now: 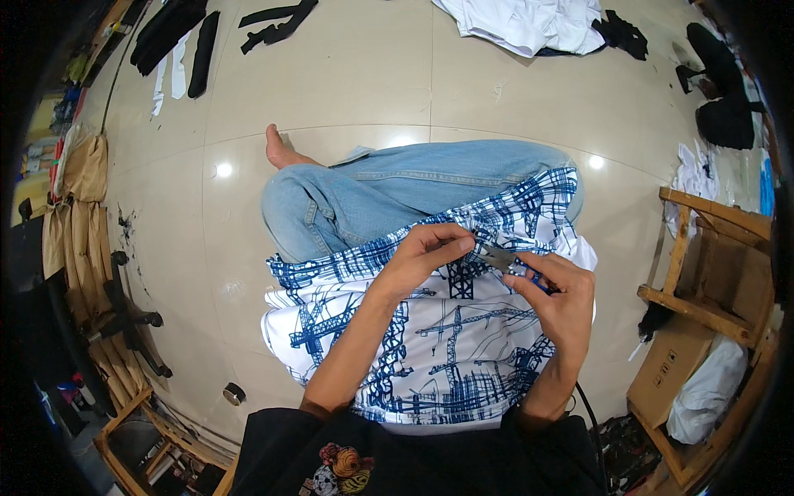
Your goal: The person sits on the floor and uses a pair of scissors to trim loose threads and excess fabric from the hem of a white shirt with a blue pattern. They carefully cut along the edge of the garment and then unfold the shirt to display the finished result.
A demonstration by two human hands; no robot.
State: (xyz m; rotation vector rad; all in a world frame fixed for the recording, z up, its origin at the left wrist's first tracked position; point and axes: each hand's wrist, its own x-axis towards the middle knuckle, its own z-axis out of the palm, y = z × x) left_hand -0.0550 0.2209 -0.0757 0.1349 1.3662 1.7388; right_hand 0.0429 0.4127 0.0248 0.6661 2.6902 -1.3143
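Note:
White fabric with a blue crane-and-scaffold print (451,331) lies spread across my lap. My left hand (434,256) pinches a gathered bit of this fabric near its far edge. In my right hand (558,289) is a small pair of thread snips (499,258) with blue handles. Their metal blades point left, toward the fingertips of my left hand, close against the cloth. Whether the blades touch the fabric or a thread there I cannot tell.
I sit cross-legged in light blue jeans (430,169) on a tiled floor (356,91). White cloth (521,25) and black fabric strips (203,54) lie ahead. At right stand a wooden frame (703,306) and a cardboard box (670,364). A small round tin (234,393) sits at left.

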